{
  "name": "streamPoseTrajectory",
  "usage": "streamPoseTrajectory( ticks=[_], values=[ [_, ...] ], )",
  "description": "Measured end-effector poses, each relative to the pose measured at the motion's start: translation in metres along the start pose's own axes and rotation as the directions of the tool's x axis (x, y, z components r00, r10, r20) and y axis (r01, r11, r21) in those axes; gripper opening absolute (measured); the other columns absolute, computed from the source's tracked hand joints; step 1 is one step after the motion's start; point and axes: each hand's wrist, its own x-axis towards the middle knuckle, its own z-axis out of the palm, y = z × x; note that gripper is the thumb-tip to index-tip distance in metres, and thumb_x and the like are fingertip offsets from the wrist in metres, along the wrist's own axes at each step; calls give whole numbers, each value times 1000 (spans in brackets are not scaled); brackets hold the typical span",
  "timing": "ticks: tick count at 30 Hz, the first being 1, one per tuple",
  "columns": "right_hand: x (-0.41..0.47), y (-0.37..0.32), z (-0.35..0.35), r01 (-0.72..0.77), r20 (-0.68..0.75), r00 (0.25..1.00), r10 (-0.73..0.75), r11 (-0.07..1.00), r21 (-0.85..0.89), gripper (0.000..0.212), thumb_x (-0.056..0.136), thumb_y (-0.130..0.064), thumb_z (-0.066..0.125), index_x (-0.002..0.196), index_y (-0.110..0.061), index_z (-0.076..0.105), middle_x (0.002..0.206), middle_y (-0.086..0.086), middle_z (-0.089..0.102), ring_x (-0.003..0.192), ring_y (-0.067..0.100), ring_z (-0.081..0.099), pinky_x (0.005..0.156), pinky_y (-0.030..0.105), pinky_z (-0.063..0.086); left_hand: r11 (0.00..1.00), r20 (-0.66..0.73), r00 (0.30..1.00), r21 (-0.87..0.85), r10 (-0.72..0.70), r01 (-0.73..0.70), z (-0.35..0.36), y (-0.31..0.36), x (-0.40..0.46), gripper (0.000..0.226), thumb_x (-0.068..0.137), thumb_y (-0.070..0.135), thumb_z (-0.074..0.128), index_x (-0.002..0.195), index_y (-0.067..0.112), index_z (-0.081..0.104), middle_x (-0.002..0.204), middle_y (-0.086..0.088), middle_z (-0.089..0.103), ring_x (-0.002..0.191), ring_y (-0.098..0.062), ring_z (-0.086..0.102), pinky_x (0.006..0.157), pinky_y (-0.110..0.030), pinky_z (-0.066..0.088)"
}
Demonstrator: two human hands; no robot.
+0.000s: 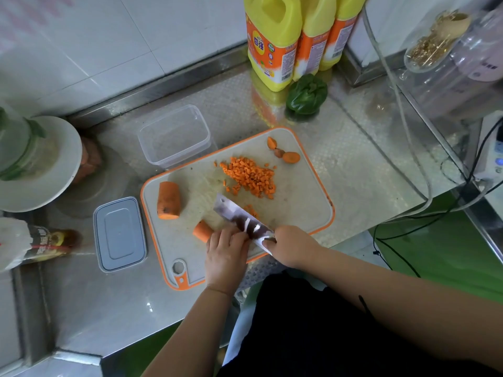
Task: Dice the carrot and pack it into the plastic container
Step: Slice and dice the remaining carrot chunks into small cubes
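Note:
On the orange-rimmed cutting board (299, 202) lies a pile of diced carrot (250, 176). A thick carrot chunk (168, 200) rests at the board's left side. My left hand (226, 254) holds down a smaller carrot piece (202, 230) with curled fingers. My right hand (292, 247) grips the handle of a cleaver (239, 216), whose blade stands right beside my left fingers. A few fresh dice (251, 210) lie behind the blade. Carrot end scraps (284, 153) sit at the board's far corner. The clear plastic container (175, 136) stands empty beyond the board; its grey lid (119, 234) lies to the left.
Three yellow bottles (275, 42) and a green pepper (306, 95) stand at the back of the steel counter. A white plate (49, 164) and a sauce bottle (46, 242) are on the left. Cables (419, 170) and glassware (435, 39) occupy the right side.

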Motion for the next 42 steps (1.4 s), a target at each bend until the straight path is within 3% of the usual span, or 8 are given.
streamPoseTrajectory(
  ticks=[5, 12, 20, 24, 29, 33, 38, 42],
  values=[
    [2, 1, -19, -10, -73, 997, 18, 995, 103, 42, 94, -39, 49, 89, 1, 61, 93, 21, 63, 92, 34, 59, 70, 30, 39, 998, -57, 998, -59, 7, -10, -7, 0, 18, 21, 94, 22, 54, 89, 11, 72, 93, -4, 67, 85, -29, 61, 79, -37, 47],
    [4, 0, -37, -35, -26, 999, 43, 964, 264, 37, 91, -35, 54, 65, -10, 45, 53, 7, 44, 43, 19, 45, 46, 26, 33, 994, -87, 991, 30, 107, -104, -15, 8, 29, 36, 96, 16, 54, 131, 9, 63, 134, -5, 60, 119, -27, 55, 99, -39, 44],
    [16, 20, -64, 22, -71, 997, -7, 974, 223, 31, 87, -38, 55, 72, -11, 53, 61, 10, 56, 48, 25, 52, 50, 29, 41, 982, -157, 970, -65, -188, 180, -16, 10, 37, 22, 89, 25, 56, 91, 16, 75, 90, 1, 70, 89, -26, 58, 80, -38, 45],
    [24, 39, -71, 114, -74, 991, -112, 993, 22, 28, 86, -34, 52, 68, -14, 45, 62, 3, 48, 57, 20, 43, 52, 30, 30, 780, -83, 792, -262, -605, 568, -26, 20, 46, 35, 81, 9, 47, 106, 18, 69, 106, -1, 64, 104, -26, 47, 87, -36, 40],
    [29, 52, -78, 197, -33, 979, -199, 979, -47, 39, 86, -45, 57, 63, -14, 50, 59, 1, 49, 58, 18, 49, 55, 31, 35, 280, 131, 313, -221, -941, 934, -36, 18, 46, 53, 87, 31, 65, 132, 16, 41, 134, -9, 41, 123, -35, 40, 99, -49, 35],
    [31, 53, -84, 295, 83, 956, -283, 926, -237, 47, 89, -49, 54, 59, -14, 45, 59, 3, 47, 55, 13, 45, 52, 29, 30, 288, 271, 297, -72, -916, 955, -41, 1, 44, 49, 91, 40, 61, 127, 11, 45, 127, -13, 47, 111, -39, 52, 87, -43, 39],
    [33, 41, -83, 433, 220, 901, -374, 782, -447, 44, 89, -49, 49, 76, -8, 61, 71, 6, 59, 67, 21, 54, 54, 31, 33, 208, 191, 229, -124, -955, 970, -49, -12, 44, 40, 91, 49, 52, 120, 21, 52, 116, -3, 56, 89, -26, 55, 91, -41, 45],
    [39, 29, -67, 460, 273, 888, -370, 690, -559, 40, 88, -40, 46, 62, -10, 47, 59, 3, 44, 53, 19, 39, 50, 28, 28, 226, 106, 253, -217, -962, 950, -54, -14, 36, 40, 91, 50, 54, 121, 24, 54, 120, 1, 57, 92, -21, 53, 88, -38, 45]
  ],
)
